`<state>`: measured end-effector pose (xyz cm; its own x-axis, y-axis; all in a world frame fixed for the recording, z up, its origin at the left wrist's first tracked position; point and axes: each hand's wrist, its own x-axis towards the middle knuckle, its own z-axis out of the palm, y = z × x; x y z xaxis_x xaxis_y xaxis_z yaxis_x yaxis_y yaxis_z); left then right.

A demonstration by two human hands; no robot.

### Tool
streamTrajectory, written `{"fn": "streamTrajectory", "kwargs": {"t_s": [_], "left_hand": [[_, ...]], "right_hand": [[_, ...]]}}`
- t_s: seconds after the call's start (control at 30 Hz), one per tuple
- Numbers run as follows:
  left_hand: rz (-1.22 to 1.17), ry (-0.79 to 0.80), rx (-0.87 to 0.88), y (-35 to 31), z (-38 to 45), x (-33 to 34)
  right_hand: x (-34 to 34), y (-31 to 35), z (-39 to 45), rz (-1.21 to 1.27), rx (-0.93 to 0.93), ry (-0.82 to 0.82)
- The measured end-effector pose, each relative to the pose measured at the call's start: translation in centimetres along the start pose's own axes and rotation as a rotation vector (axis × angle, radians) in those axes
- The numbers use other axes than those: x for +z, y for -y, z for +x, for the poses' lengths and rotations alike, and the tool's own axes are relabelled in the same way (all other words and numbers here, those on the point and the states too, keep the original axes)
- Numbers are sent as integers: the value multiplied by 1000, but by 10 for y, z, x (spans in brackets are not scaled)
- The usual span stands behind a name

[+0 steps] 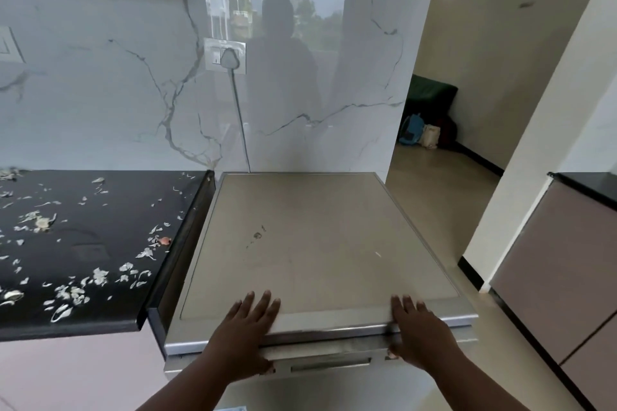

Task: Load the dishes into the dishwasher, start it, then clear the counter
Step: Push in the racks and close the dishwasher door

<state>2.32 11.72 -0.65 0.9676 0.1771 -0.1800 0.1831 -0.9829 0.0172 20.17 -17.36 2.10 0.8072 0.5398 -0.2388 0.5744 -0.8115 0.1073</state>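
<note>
- Left hand (248, 327) and right hand (419, 330), fingers spread, press flat on the dishwasher (317, 243) top edge.
- Thumbs near the door seam could get pinched.
- Peel scraps (100, 277) litter the bench left of the hands.

Dishwasher (320, 243) front below frame edge

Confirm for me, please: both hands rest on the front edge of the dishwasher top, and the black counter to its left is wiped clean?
Not quite. The head view shows the black counter strewn with vegetable peels. Both hands, left and right, do rest on the dishwasher top.
</note>
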Motion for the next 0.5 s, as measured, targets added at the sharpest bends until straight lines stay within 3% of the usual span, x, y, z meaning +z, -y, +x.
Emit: {"fn": "streamTrajectory", "kwargs": {"t_s": [0.17, 0.2, 0.5], "left_hand": [[99, -131, 105, 8, 2, -3], [89, -71, 103, 11, 3, -2], [68, -74, 221, 25, 27, 1]], "right_hand": [[-3, 6, 9, -63, 20, -7], [-3, 5, 10, -75, 21, -4], [-3, -1, 14, -139, 5, 35]]}}
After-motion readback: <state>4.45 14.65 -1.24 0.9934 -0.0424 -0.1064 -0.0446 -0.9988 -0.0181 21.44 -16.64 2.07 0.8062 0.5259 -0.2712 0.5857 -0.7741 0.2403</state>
